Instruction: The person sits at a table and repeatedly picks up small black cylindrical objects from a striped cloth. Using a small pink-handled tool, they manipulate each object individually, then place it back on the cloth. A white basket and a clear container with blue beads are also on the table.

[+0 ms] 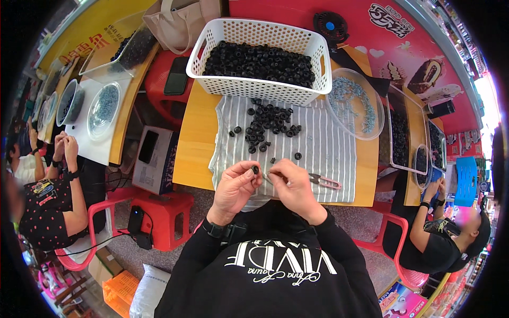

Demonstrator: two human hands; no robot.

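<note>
Between the thumb and fingers of my left hand (233,186) is a small black ring-shaped part (255,169), its round opening showing. My right hand (295,185) is pinched close beside it; what its fingertips hold, if anything, is too small to name. Both hands are above the near edge of a grey-and-white striped cloth (334,148). Just beyond them lies a loose pile of the same black parts (268,121), with a few strays nearer my fingers. Thread snips (324,181) with a pinkish handle lie right of my right hand.
A white perforated basket (254,87) full of black parts stands at the table's far side. Right of it is a clear round tub (366,136) of small bluish pieces. A black fan (330,27) sits behind. Co-workers sit left (50,206) and right (437,241). A red stool (161,217) stands lower left.
</note>
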